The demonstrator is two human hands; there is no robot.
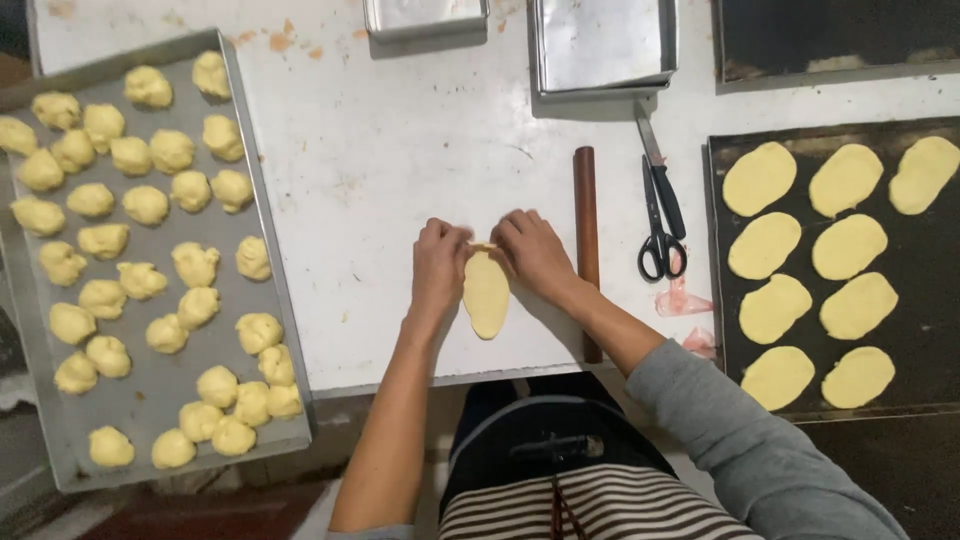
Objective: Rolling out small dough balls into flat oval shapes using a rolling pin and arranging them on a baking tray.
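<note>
A flat oval piece of yellow dough (487,295) lies on the white table (400,150) in front of me. My left hand (440,262) pinches its far left edge with bent fingers. My right hand (533,252) grips the far right edge, fingertips meeting the left hand's at the dough's top. Both hands rest on the table. A brown wooden rolling pin (586,225) lies just right of my right hand.
A grey metal tray (160,385) on the left holds several rough dough lumps (146,205). A dark tray (915,330) on the right holds several flattened dough ovals (765,245). Black scissors (660,225) and a knife (648,135) lie beside the pin. Metal pans (600,45) stand at the back.
</note>
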